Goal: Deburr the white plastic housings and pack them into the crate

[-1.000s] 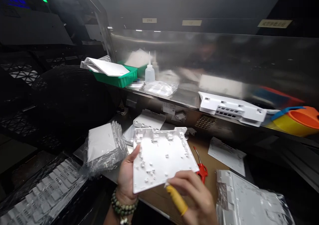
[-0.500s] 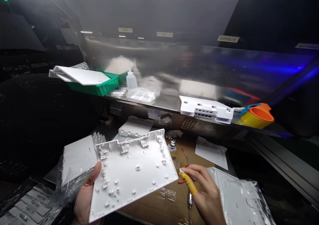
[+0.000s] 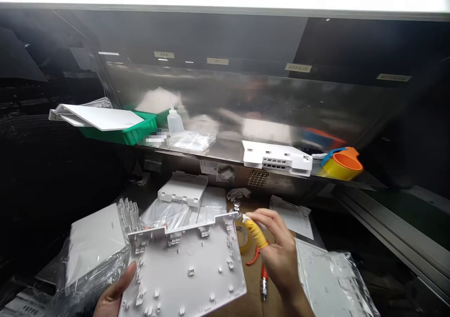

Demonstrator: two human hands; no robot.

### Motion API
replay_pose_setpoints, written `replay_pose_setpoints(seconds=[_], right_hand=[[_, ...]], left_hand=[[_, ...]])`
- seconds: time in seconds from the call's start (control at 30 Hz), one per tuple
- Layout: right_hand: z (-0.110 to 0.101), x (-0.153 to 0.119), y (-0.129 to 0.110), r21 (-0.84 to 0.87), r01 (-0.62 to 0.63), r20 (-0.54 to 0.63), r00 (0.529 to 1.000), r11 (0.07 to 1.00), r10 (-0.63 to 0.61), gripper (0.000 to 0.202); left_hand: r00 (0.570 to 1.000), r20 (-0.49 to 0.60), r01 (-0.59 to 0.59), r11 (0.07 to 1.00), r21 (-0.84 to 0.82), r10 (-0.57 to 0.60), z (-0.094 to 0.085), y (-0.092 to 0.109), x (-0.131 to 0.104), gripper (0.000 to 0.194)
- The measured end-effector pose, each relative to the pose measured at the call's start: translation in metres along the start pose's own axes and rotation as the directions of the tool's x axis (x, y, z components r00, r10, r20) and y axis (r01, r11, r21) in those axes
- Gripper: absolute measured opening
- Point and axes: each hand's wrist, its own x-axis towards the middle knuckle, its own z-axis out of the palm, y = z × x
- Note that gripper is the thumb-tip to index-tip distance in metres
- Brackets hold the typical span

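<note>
A white plastic housing panel [image 3: 204, 282], its inner side with clips and bosses facing me, tilts in my left hand [image 3: 117, 291]. The thumb lies over the panel's left edge; the other fingers are hidden beneath. My right hand [image 3: 279, 254] is just off the panel's upper right corner, a yellow finger cot [image 3: 257, 234] on its thumb. Thumb and fingertips pinch a small white wad [image 3: 245, 218], perhaps cloth. Close behind that corner stands a small container with a raised metal lid [image 3: 236, 205]. A tape roll [image 3: 243, 237] and a red-handled tool [image 3: 264, 279] lie on the brown work surface.
White panels in clear plastic [image 3: 96, 242] are stacked left; a bagged grey panel [image 3: 325, 275] lies right. Along the metal shelf [image 3: 227, 149] stand a green bin [image 3: 138, 132], a squeeze bottle [image 3: 175, 122], a white housing [image 3: 277, 159] and orange and yellow tape rings [image 3: 342, 167].
The panel has dropped lower and tipped, its top edge now nearer to me. My right hand has risen slightly to the panel's upper corner, still pinching the white wad. The view has shifted.
</note>
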Motion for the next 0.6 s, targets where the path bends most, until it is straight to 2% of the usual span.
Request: replay_pose_setpoints(seconds=[0.1,0.23,0.37,0.47,0.53,0.6], right_hand=[[0.009,0.009,0.003,0.038,-0.021,0.048,0.999,0.999,0.019,0.028],[0.015,0.002,0.025,0.049,-0.173,0.054,0.984,0.984,0.17,0.039],[0.019,-0.009,0.046,0.072,-0.205,0.116,0.974,0.976,0.196,0.046],[0.025,-0.011,0.054,0.026,-0.214,0.101,0.972,0.977,0.21,0.046],[0.031,-0.012,0.047,0.023,-0.208,0.064,0.976,0.978,0.206,0.043],[0.04,-0.016,0.029,0.089,-0.17,0.095,0.982,0.981,0.161,0.038]], left_hand=[[1.0,-0.014,-0.029,0.998,-0.061,0.028,-0.014,-0.007,0.002,0.065],[0.998,0.014,-0.052,0.995,-0.09,0.054,-0.013,-0.012,0.008,0.06],[0.999,-0.003,-0.052,0.988,-0.144,0.052,-0.004,-0.018,0.013,0.068],[0.993,-0.007,-0.116,0.991,-0.072,0.116,0.008,-0.024,0.012,0.075],[0.989,-0.02,-0.144,0.99,-0.012,0.143,0.02,-0.029,0.012,0.076],[0.989,-0.037,-0.141,0.99,0.029,0.142,0.033,-0.038,0.012,0.076]])
